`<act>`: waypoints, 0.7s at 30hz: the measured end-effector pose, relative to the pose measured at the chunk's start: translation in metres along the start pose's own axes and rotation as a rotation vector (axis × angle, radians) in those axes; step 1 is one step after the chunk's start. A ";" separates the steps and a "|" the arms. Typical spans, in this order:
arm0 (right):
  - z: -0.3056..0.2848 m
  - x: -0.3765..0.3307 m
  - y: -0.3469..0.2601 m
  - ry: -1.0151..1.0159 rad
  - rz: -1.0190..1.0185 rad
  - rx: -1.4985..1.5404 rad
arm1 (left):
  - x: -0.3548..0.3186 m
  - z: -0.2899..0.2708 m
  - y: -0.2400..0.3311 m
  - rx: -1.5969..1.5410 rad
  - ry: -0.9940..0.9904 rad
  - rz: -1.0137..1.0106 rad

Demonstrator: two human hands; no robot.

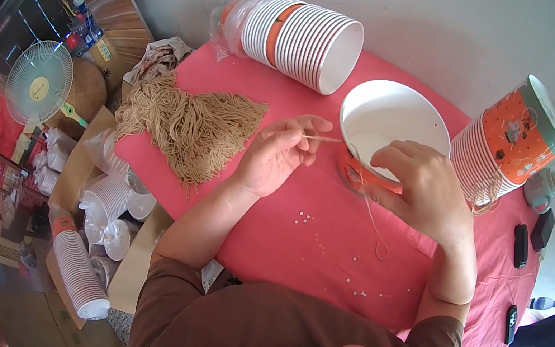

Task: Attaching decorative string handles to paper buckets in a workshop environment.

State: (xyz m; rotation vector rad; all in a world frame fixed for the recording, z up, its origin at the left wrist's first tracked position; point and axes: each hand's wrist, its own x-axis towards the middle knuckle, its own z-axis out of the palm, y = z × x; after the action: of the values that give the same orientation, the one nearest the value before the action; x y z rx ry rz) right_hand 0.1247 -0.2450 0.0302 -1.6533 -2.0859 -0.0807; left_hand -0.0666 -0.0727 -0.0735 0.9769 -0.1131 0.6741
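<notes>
A white paper bucket (pixel 404 105) with an orange printed outside stands tilted on the red-covered table in front of me. My left hand (pixel 277 155) pinches a thin, pale pointed stick (pixel 321 138), its tip close to the bucket's left rim. Over the bucket's near side, my right hand (pixel 424 189) grips the wall, fingers bent inside and thumb outside. A thin beige cord (pixel 375 229) hangs from the bucket by that thumb and curls on the cloth. The ends of the right fingers are partly hidden.
A heap of tan cords (pixel 191 123) lies at left. Nested buckets (pixel 306 40) rest on their side behind; another stack (pixel 506 148) stands at right with cords beside it. Small white discs (pixel 303 218) dot the red cloth (pixel 272 253). An open carton (pixel 134 252) of cups sits below left.
</notes>
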 end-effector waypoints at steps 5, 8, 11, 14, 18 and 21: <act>0.010 0.006 -0.003 0.035 -0.006 -0.026 | 0.000 -0.005 0.001 -0.101 -0.066 0.013; 0.011 0.007 -0.007 0.086 -0.022 -0.036 | -0.001 -0.004 0.002 -0.158 -0.105 0.004; 0.008 0.008 -0.009 0.089 -0.038 -0.038 | 0.000 0.002 0.007 -0.152 -0.125 0.021; 0.005 0.004 -0.012 0.080 -0.064 -0.101 | 0.001 0.003 0.008 -0.163 -0.111 0.031; 0.016 0.003 -0.014 0.072 -0.116 -0.201 | 0.000 0.000 0.007 -0.174 -0.061 0.011; 0.027 0.006 -0.014 0.061 -0.127 -0.248 | 0.000 -0.002 0.007 -0.144 -0.057 0.024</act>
State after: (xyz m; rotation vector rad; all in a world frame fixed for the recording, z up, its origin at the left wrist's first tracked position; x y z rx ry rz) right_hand 0.1019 -0.2343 0.0119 -1.6300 -2.2038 -0.4425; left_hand -0.0714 -0.0688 -0.0693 0.8572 -0.2215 0.6513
